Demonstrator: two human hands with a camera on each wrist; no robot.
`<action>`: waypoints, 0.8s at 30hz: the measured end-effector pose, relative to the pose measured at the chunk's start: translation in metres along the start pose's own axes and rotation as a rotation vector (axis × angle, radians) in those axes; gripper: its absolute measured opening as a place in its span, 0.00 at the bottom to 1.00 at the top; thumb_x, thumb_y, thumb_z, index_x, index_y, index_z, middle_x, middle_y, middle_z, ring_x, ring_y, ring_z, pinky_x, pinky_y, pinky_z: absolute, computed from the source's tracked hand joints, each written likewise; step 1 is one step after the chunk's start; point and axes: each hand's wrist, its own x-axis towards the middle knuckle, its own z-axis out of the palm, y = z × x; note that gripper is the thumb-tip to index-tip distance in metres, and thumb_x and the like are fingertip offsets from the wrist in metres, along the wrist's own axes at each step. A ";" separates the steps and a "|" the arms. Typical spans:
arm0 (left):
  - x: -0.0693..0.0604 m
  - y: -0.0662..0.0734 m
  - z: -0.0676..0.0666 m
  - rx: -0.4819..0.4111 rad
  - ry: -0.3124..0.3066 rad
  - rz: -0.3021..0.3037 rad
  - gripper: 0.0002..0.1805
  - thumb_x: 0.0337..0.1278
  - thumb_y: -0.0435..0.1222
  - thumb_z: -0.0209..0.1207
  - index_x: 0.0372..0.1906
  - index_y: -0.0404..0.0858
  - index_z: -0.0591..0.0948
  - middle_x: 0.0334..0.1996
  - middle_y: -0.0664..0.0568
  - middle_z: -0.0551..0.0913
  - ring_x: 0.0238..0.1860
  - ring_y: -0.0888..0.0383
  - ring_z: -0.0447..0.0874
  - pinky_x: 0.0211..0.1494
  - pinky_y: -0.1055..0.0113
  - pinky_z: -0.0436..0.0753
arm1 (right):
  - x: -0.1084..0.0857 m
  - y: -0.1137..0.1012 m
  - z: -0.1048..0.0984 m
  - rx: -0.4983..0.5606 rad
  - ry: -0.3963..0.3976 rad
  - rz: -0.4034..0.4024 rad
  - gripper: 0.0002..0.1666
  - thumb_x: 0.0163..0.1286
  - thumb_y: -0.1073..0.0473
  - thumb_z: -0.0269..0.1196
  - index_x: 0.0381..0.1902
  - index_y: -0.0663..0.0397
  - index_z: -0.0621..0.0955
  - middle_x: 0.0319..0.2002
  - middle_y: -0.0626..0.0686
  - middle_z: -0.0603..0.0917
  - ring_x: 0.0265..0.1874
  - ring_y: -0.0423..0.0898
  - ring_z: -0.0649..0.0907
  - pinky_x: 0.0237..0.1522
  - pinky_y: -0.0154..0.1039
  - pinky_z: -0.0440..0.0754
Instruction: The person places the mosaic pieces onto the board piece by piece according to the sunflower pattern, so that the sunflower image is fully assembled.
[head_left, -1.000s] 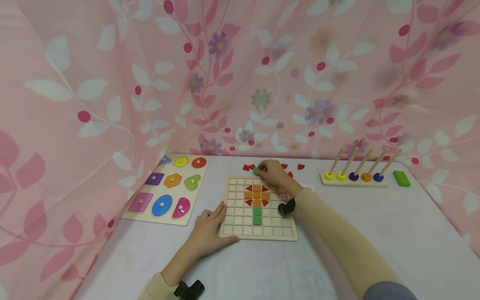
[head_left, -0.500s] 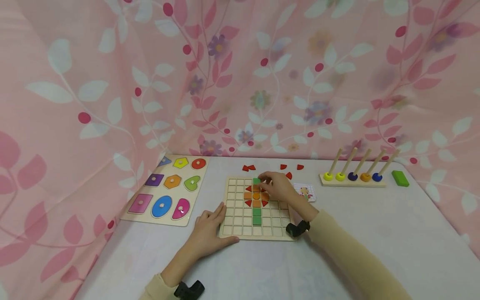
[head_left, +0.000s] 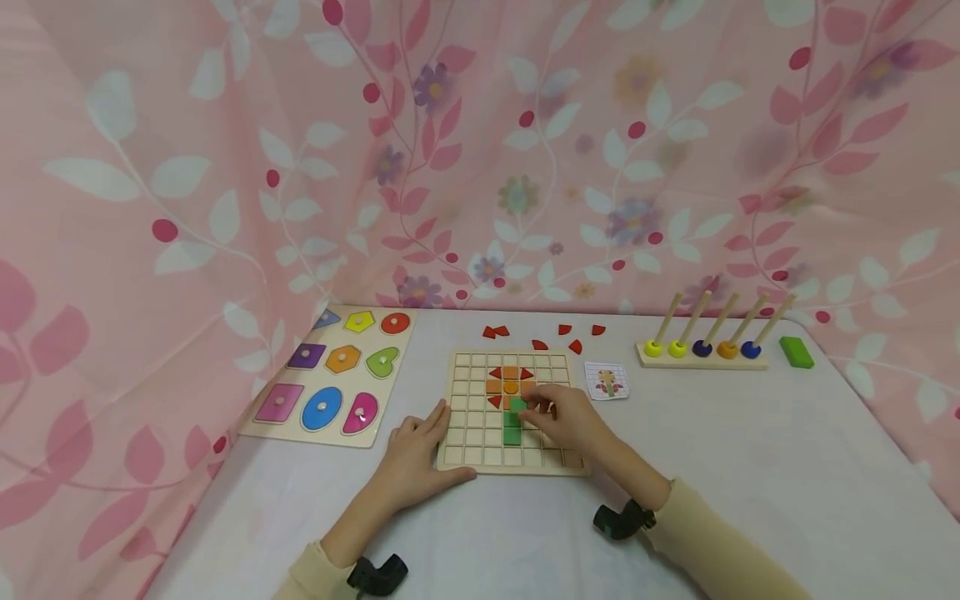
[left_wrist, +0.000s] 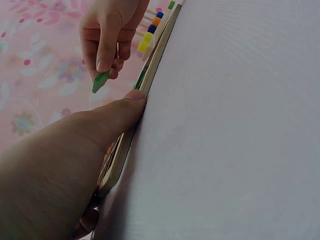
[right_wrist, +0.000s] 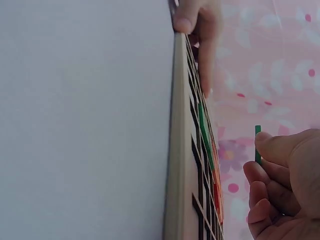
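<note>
In the head view, a square wooden grid board point(head_left: 461, 410) lies on the white table. Orange pieces point(head_left: 510, 372) and red pieces point(head_left: 495, 373) form a flower in its cells, with green square tiles point(head_left: 512, 436) below it. Thumb and fingers of my right hand point(head_left: 576, 421) pinch another green square tile point(head_left: 517, 405). The right wrist view shows this tile point(right_wrist: 258, 129) edge-on, raised off the board. My left hand point(head_left: 412, 462) rests at the board's near left corner, fingers along the left side, thumb against the front edge. The right hand hides some cells.
Several loose red pieces point(head_left: 564, 330) lie behind the board. A picture card point(head_left: 607, 381) is to its right. Farther right stand a peg rack point(head_left: 701, 362) with coloured rings and a green block point(head_left: 797, 352). A knobbed shape puzzle point(head_left: 288, 430) lies left.
My right hand has carried the green tile from behind the board toward me, over the lower part of the flower. The left hand has stayed at the board's corner.
</note>
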 end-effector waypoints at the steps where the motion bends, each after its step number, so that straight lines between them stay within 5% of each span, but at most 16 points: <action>1: 0.000 0.000 0.000 0.000 0.000 0.001 0.65 0.47 0.74 0.69 0.83 0.40 0.64 0.85 0.51 0.59 0.53 0.57 0.67 0.52 0.59 0.67 | -0.004 -0.001 0.001 0.003 -0.010 -0.001 0.13 0.70 0.59 0.74 0.49 0.59 0.89 0.32 0.43 0.84 0.31 0.39 0.77 0.33 0.32 0.77; 13: 0.001 -0.002 0.002 0.016 0.026 0.016 0.64 0.47 0.72 0.70 0.82 0.39 0.65 0.84 0.50 0.60 0.56 0.54 0.68 0.54 0.57 0.69 | -0.027 -0.002 0.011 0.014 -0.152 -0.078 0.11 0.69 0.57 0.75 0.45 0.56 0.89 0.29 0.40 0.79 0.32 0.38 0.76 0.35 0.32 0.78; 24: 0.000 0.000 0.001 0.010 0.016 0.013 0.63 0.48 0.71 0.71 0.83 0.40 0.64 0.84 0.50 0.59 0.55 0.54 0.68 0.54 0.57 0.68 | -0.038 0.005 0.017 -0.078 -0.159 -0.133 0.10 0.67 0.54 0.76 0.44 0.48 0.88 0.31 0.38 0.77 0.34 0.37 0.75 0.38 0.32 0.76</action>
